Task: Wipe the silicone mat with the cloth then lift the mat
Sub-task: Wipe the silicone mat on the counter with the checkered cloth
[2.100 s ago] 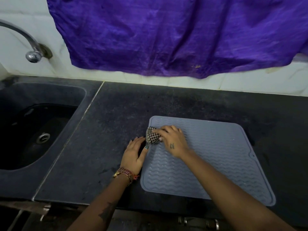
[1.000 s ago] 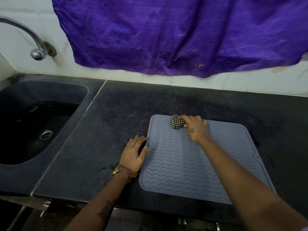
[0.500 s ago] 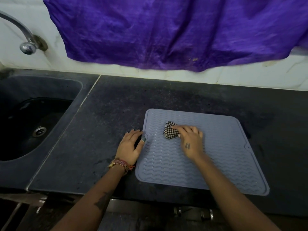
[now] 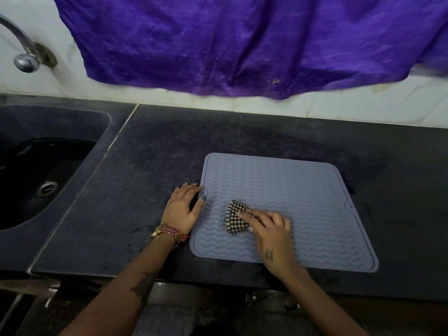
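Observation:
A grey-blue silicone mat (image 4: 303, 197) with wavy ridges lies flat on the dark countertop (image 4: 157, 161). A small black-and-white checked cloth (image 4: 234, 215) rests bunched on the mat's near-left part. My right hand (image 4: 269, 229) presses on the cloth from the right, fingers gripping its edge. My left hand (image 4: 183, 208) lies flat on the counter beside the mat's left edge, its thumb resting on the mat's rim; it wears bracelets at the wrist.
A dark sink (image 4: 36, 175) with a drain is sunk into the counter at the left, with a metal tap (image 4: 24, 54) on the white tiled wall. A purple fabric (image 4: 242, 42) hangs over the wall behind the counter.
My right hand has dragged the cloth from the mat's far edge toward the near-left part. The left hand has stayed at the mat's left edge.

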{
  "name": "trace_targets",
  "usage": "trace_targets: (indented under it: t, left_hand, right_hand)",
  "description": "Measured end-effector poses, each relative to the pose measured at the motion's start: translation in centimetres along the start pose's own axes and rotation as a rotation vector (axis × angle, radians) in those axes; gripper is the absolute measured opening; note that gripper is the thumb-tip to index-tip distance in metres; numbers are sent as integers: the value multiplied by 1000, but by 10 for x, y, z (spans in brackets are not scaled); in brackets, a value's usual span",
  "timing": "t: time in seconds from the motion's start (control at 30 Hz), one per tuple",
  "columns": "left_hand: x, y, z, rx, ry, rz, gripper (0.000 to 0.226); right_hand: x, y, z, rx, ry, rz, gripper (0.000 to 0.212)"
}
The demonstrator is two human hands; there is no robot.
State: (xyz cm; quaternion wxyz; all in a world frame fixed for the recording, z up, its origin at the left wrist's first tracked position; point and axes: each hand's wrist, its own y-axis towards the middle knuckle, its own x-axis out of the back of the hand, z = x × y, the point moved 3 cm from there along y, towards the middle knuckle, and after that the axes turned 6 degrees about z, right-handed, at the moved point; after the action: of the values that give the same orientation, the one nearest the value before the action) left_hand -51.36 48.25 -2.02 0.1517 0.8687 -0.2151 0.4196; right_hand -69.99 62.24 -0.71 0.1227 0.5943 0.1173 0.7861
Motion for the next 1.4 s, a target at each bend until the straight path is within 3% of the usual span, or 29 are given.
trace_targets:
  t: [0.17,0.3,0.67,0.77,1.0,1.1,1.23,1.4]
  left_hand:
    - [-2,-1,-2,-17,74,13,76]
    - [-3,-1,-2,-17,100,12,76]
    - [-5,-1,-7,-13,209,52,79]
    - [-6,-1,-7,-11,225,59,79]
    - [-7,0,-9,-1,254,72,82]
    - [-7,0,-8,3,257,80,83]
    - [-7,1,-8,9,251,81,83]
    - [-6,1,-9,5,223,63,82]
  right_hand:
    - [13,-24,-4,-7,60,-2,39]
    - [11,-59,-7,130,63,88,44]
    - [35,-83,-45,105,13,-11,44]
    - [35,-86,-49,96,37,26,45]
    - [45,-52,-70,1,-1,-38,39]
    - [41,-41,-80,55,-29,-15,37]
    - [44,-11,-94,-6,-24,-105,36]
    - [35,15,-103,32,-40,-3,48]
